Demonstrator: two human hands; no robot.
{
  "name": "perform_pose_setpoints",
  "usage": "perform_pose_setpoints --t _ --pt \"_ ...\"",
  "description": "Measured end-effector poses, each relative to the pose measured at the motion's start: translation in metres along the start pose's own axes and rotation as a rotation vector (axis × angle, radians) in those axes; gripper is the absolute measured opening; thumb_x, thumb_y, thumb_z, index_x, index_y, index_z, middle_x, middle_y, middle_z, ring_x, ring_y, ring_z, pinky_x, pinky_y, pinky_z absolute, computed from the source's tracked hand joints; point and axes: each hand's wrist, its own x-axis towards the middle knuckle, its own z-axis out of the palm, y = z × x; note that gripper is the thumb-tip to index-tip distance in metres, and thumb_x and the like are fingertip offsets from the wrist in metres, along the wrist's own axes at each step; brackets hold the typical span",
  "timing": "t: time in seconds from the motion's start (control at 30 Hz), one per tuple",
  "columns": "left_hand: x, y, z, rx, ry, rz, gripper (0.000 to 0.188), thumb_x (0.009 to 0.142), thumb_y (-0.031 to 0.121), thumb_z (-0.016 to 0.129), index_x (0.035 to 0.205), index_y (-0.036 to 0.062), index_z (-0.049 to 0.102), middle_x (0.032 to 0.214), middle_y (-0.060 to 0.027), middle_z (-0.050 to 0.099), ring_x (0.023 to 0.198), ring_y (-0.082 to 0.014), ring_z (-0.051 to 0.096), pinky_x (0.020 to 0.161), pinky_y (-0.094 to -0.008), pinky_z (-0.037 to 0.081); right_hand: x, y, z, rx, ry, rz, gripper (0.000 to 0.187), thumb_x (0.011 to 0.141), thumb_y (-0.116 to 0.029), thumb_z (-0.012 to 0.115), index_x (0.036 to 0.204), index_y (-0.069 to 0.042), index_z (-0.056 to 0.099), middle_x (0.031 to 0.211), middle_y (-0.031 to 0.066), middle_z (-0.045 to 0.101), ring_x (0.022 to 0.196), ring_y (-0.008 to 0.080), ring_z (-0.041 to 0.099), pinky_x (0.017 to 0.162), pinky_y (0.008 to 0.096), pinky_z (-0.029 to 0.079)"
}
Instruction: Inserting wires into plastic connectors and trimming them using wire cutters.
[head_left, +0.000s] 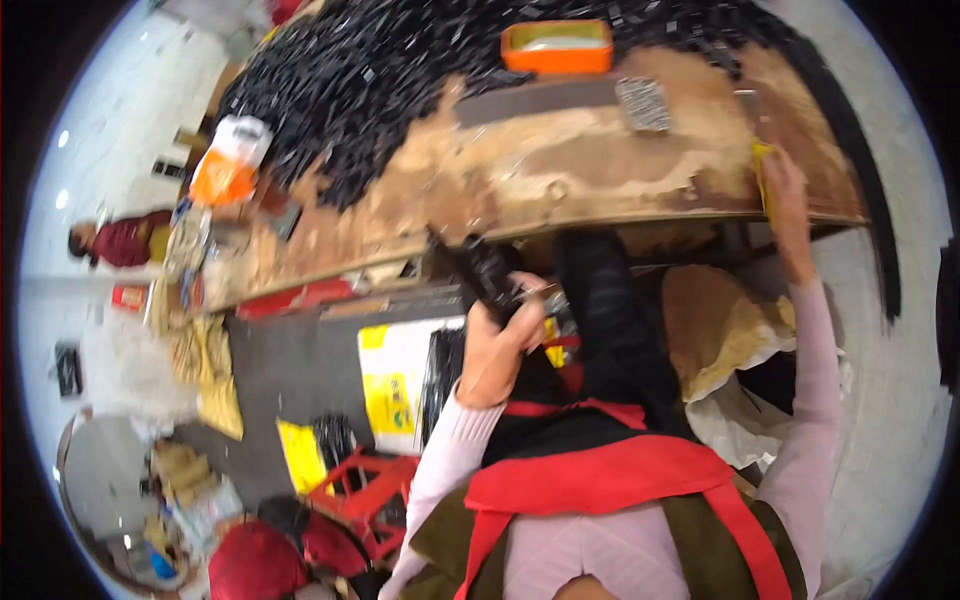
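My left hand (497,345) is closed round a bundle of black strips (482,268), held in front of the table's near edge above my lap. Some of the bundle is blurred, and the fingers partly cover it. Out at the right end of the wooden table (590,160), my right hand (788,205) is closed on a tool with a yellow handle (765,175). A thin metallic end shows beyond it on the tabletop; its exact kind is too blurred to tell. A large heap of black strips (350,85) covers the table's far and left parts.
An orange tray (557,70) stands at the far middle, near a grey patterned block (643,104) and a flat grey bar (535,103). An orange-and-white bag (230,165) lies at left. A red stool (370,495) and yellow-white packages (392,385) stand on the floor. Another person (125,238) is far left.
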Motion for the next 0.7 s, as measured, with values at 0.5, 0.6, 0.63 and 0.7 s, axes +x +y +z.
perform_pose_setpoints --t 0.5,0.6,0.63,0.7 --pt "-0.043 -0.001 -0.012 0.125 -0.249 0.135 0.051 0.095 0.04 0.063 0.119 -0.0047 0.058 0.07 0.0041 0.046 0.062 -0.0056 0.041 0.057 -0.0205 0.032 -0.024 -0.277 -0.004 0.511 -1.057 0.066 0.04 0.091 -0.005 0.057 0.131 -0.002 0.05 0.11 0.0181 0.059 0.099 0.0355 0.058 0.088 0.0405 0.046" --pt "-0.046 -0.004 -0.016 0.117 -0.29 0.164 0.048 0.096 0.038 0.063 0.119 -0.0034 0.059 0.071 0.004 0.047 0.063 -0.0054 0.041 0.057 -0.0205 0.032 -0.021 -0.28 -0.004 0.516 -1.063 0.055 0.041 0.091 -0.004 0.057 0.131 -0.002 0.05 0.111 0.0189 0.059 0.1 0.036 0.058 0.088 0.0408 0.046" --pt "-0.048 -0.004 -0.016 0.115 -0.292 0.164 0.048 0.096 0.038 0.063 0.119 -0.0034 0.059 0.071 0.004 0.047 0.063 -0.0054 0.041 0.057 -0.0205 0.032 -0.02 -0.282 -0.005 0.478 -1.104 0.056 0.041 0.091 -0.004 0.058 0.131 -0.002 0.05 0.113 0.0192 0.059 0.101 0.0361 0.058 0.088 0.0412 0.046" --pt "-0.05 -0.003 -0.011 0.149 -0.267 0.147 0.045 0.095 0.036 0.064 0.119 -0.0015 0.06 0.071 0.0046 0.048 0.063 -0.0048 0.04 0.057 -0.0203 0.032 -0.018 -0.283 -0.01 0.443 -1.116 0.07 0.041 0.09 -0.004 0.058 0.13 -0.002 0.05 0.115 0.0199 0.058 0.102 0.0361 0.059 0.087 0.0418 0.046"
